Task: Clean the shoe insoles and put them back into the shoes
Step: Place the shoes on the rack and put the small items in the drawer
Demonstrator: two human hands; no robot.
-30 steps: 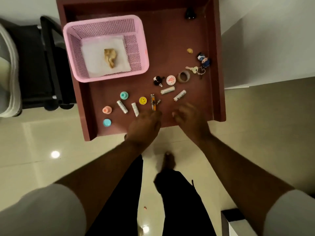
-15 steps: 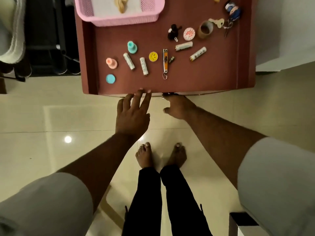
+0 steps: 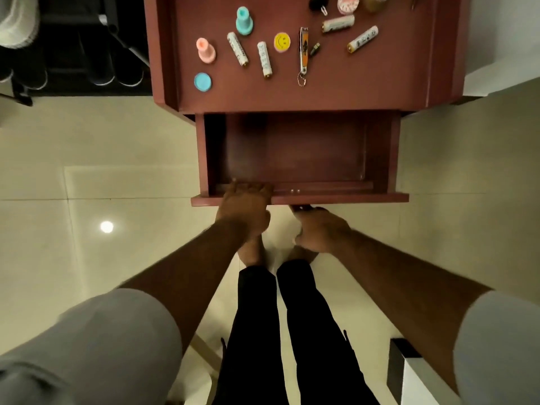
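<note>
left hand (image 3: 244,204) hooks its fingers over the drawer (image 3: 298,197) front while right hand (image 3: 320,229) curls under at the handle, likely to search the bare interior beyond.

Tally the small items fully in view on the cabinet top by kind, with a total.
Batteries: 4
Spool-shaped pieces: 2, teal and pink
Round blue cap: 1
Smiley badge: 1
Nail clipper: 1
Small dark piece beside the clipper: 1
Total: 10. Items cut off at the top edge are not counted.
</note>
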